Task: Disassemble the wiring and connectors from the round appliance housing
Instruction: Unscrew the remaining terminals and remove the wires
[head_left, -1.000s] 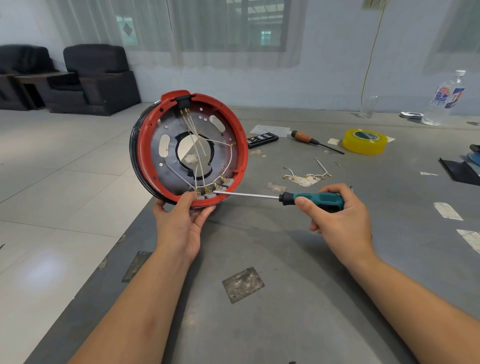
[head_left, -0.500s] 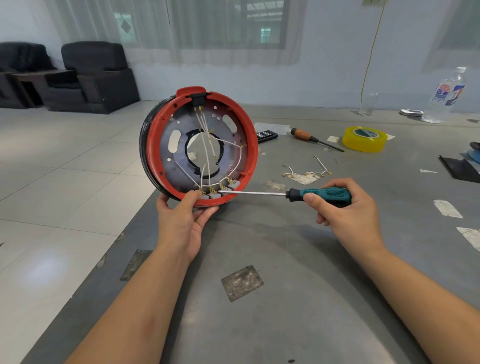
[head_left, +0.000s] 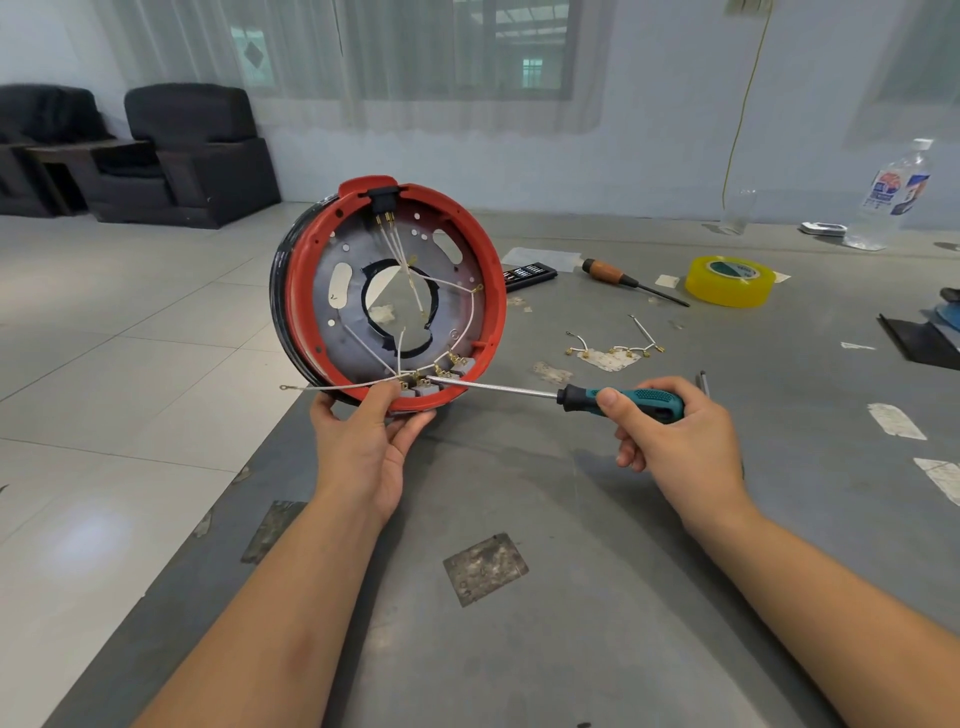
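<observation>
Gripping the bottom rim of the red round housing (head_left: 387, 291), the left hand (head_left: 363, 447) curls its thumb and fingers around the edge and holds it upright at the grey table's (head_left: 597, 597) near-left edge. A loose white wire (head_left: 337, 385) trails leftward from the connectors (head_left: 431, 376). Rightward, the right hand (head_left: 680, 441) wraps the teal screwdriver (head_left: 561, 396), tip touching those connectors.

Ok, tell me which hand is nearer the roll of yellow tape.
Right. The right hand grips the teal screwdriver in front of the yellow tape, on the tape's side of the table. The left hand holds the red housing at the table's left edge, farther off.
</observation>
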